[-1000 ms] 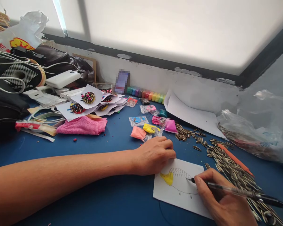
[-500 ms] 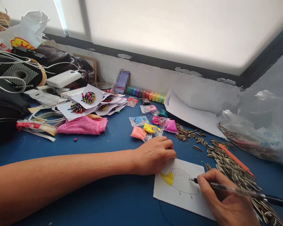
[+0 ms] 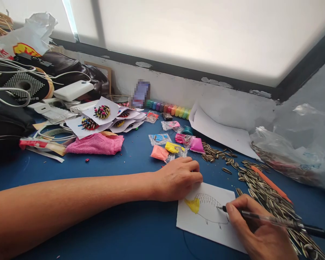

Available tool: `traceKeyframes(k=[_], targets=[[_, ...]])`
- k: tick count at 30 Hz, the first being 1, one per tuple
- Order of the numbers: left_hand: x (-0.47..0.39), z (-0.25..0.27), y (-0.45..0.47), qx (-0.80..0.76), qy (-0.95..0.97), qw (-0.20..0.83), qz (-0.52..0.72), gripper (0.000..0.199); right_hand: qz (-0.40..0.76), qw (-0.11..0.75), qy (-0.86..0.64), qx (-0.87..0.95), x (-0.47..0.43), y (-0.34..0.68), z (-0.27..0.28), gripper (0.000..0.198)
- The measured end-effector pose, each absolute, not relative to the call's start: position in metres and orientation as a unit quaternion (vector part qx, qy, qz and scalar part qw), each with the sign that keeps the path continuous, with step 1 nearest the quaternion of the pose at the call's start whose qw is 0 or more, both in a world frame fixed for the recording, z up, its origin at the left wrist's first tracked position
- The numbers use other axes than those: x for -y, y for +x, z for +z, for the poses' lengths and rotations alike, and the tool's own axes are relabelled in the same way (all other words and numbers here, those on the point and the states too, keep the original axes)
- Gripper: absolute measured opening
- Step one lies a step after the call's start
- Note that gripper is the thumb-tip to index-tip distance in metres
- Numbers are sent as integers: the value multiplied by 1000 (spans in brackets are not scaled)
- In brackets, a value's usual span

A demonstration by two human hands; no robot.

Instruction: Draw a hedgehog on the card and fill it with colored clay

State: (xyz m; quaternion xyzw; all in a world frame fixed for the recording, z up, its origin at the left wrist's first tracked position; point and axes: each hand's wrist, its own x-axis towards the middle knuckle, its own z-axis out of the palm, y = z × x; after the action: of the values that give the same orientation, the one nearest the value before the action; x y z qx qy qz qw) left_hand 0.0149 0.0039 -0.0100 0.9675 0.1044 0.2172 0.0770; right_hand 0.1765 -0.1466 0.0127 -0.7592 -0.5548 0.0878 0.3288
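Observation:
A white sheet of paper [image 3: 203, 225] lies on the blue table, bearing an outlined animal with rows of small curved marks, short legs and a yellow clay head [image 3: 194, 205]. My left hand [image 3: 180, 178] rests at the sheet's upper left corner, fingers curled; anything under them is hidden. In my right hand [image 3: 256, 225] is a clear-barrelled black pen [image 3: 273, 218], its tip touching the drawing's body. Striped sunflower seeds [image 3: 271, 193] spread beside and beyond that hand, with an orange stick-like tool [image 3: 271, 183] lying on them.
Small bags of coloured clay [image 3: 159, 152] lie beyond my left hand. Further left are a pink cloth [image 3: 94, 144] and papers with seed-covered figures [image 3: 100, 122]. A row of coloured pots [image 3: 170, 109] and a phone [image 3: 141, 94] stand by the wall. A plastic bag [image 3: 295, 155] sits right.
The pen tip has shifted very slightly on the drawing. My left hand and the sheet stay in place.

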Motion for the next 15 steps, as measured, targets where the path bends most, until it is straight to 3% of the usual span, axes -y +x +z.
traceKeyframes(k=[15], targets=[[-3,-9,15,-105,968,72,214,20,85,334,-701,624,147,179,17,26]])
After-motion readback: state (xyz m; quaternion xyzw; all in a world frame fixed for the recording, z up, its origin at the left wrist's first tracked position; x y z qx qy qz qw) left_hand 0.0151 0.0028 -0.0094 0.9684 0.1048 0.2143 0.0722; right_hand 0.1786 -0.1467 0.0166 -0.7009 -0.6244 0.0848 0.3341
